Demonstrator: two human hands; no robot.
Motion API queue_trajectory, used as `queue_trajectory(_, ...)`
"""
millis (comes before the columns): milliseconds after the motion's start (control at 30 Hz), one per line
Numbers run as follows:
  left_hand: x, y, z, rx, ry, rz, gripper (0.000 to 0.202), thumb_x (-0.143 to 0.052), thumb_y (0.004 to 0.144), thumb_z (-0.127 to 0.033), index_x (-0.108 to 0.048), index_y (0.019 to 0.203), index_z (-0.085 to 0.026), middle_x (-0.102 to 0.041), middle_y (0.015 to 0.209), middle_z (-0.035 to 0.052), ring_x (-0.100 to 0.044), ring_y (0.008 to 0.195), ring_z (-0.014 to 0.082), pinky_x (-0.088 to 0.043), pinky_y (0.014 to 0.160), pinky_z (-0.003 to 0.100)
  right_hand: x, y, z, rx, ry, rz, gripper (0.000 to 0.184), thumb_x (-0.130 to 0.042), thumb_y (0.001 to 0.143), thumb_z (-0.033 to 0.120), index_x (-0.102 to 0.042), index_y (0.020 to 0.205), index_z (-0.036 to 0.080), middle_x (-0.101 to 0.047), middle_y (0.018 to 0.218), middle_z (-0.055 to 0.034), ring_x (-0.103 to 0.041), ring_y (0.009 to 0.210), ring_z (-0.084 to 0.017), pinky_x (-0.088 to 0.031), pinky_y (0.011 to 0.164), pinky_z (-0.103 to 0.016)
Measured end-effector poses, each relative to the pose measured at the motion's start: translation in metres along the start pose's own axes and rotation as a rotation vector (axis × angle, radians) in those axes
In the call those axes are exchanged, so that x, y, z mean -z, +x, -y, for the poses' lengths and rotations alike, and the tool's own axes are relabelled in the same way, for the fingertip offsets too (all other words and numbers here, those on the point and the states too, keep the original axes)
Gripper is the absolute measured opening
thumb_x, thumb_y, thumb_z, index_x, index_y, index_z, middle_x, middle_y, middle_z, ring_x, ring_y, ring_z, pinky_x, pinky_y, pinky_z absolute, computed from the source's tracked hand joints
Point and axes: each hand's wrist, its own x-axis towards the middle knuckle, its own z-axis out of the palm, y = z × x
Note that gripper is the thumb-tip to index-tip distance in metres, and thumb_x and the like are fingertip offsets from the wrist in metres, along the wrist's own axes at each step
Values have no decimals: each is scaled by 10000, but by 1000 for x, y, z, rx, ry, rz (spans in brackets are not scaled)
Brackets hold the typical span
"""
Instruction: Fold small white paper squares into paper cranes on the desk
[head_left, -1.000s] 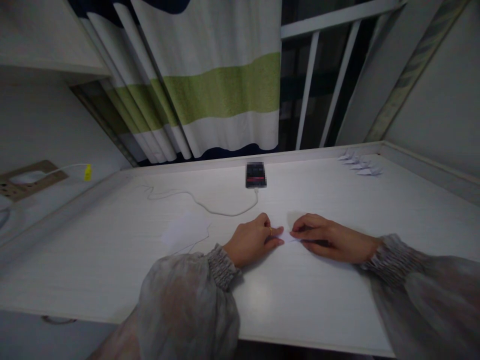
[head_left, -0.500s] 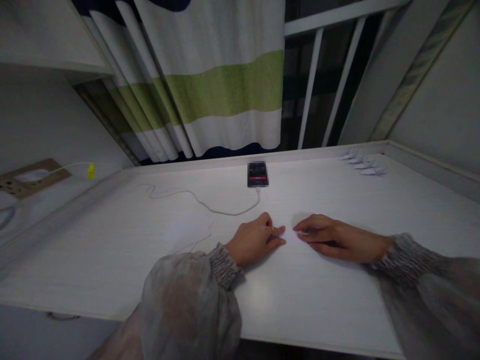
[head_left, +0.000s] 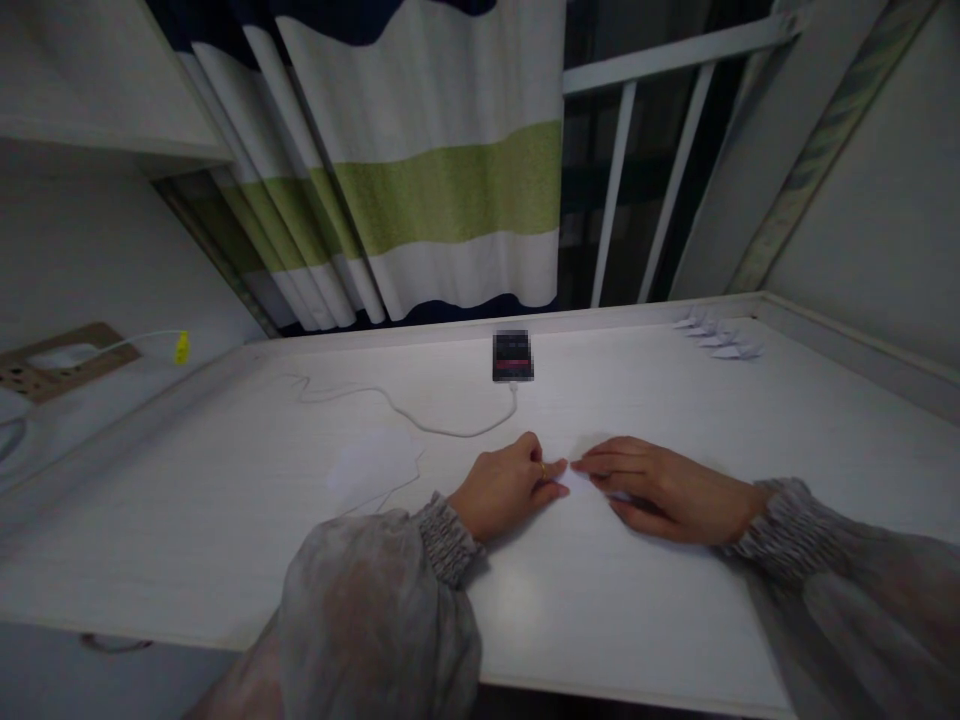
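Note:
Between my two hands, a small piece of white paper lies on the white desk, mostly covered by fingers and hard to tell from the tabletop. My left hand, with a ring on one finger, holds its left side down with thumb and forefinger; the other fingers are curled. From the right, my right hand reaches over the paper, its fingers close together and its thumb lower, with a white edge showing between them. The fingertips of both hands almost meet.
White paper sheets lie left of my left hand. A phone-like device with a blurred screen stands at the back, joined to a white cable. Several folded white paper pieces sit back right. A socket strip is at far left.
My right hand has moved left, closer to my left hand, and its fingers now reach further over the paper. My left hand stays in place. The view has tilted slightly.

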Motion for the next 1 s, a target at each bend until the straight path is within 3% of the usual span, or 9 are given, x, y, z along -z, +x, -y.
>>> queue_trajectory(200,1,0,0,53,15,8,421,-331,817,-497,-503,1115,-254,-480,966,31,-513,766,137,-419,599,251,0,2,1,-15,13,46,226,-446,755,129,-584,933,111,-528,1182,-135,-418,1147,-196,-334,988,-395)
queue_trajectory(467,7,2,-4,41,45,42,405,-313,828,-480,-549,1026,-217,-483,944,40,-512,726,136,-403,560,245,-1,4,3,-21,-3,84,365,-468,747,163,-518,1100,84,-490,1217,-153,-397,1161,-213,-313,998,-413)
queue_trajectory(700,7,3,-2,52,24,45,423,-307,815,-515,-542,1042,-246,-478,943,33,-522,750,147,-400,566,250,-1,6,4,-17,1,57,390,-453,793,268,-492,1130,74,-522,1169,-161,-430,1122,-213,-308,990,-425)
queue_trajectory(1000,7,3,1,121,-36,63,479,-328,765,-595,-538,1076,-297,-479,954,23,-524,775,146,-394,601,254,1,-3,1,32,-105,48,330,-399,835,259,-528,1102,115,-572,1118,-129,-496,1063,-198,-316,971,-434)
